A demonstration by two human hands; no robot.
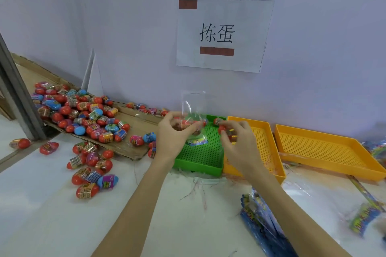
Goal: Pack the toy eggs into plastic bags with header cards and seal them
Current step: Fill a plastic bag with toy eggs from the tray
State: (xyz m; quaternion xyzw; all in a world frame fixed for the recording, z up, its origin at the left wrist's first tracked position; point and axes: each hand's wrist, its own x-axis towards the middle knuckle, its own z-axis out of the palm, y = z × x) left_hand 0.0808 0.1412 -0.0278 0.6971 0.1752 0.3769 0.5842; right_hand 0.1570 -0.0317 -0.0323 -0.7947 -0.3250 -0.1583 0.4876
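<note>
Early days by the look of it: left hand (174,131) pinches a clear plastic bag (194,110) over the green tray (200,156) with an egg inside, right hand (236,137) grips more toy eggs (226,130), nothing sealed, big loose egg pile (79,110) left.

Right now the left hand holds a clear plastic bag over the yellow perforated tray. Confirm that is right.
Not quite: in the head view the left hand holds the clear plastic bag over the green perforated tray; the yellow perforated tray sits beside it.

Red and blue eggs (83,108), green perforated tray (200,152)
</note>
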